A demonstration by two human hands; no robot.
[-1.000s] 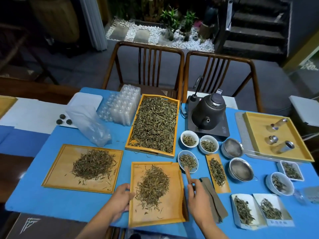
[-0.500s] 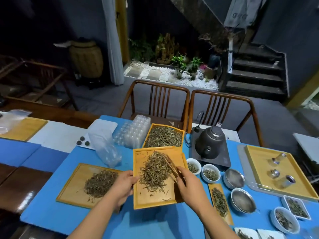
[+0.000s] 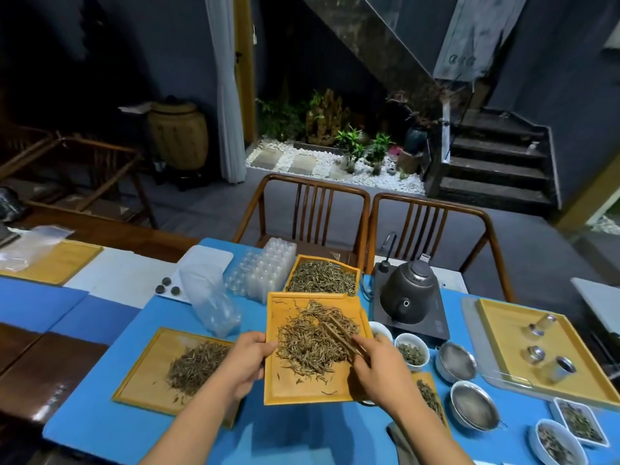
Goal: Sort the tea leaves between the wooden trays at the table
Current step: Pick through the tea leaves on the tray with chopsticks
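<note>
Dim room, lit tabletop, wide-angle edge warp, slight blur.

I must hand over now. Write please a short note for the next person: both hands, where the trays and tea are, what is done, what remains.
Left hand grips the left edge of the held tray, raised over the table.
Right hand holds the wooden tweezers in the held tray's leaf pile.
Left tray on the table holds a smaller pile.
Far tray is full.
Done: some leaves lie on the left tray.
Left: most of the pile is unsorted.
</note>
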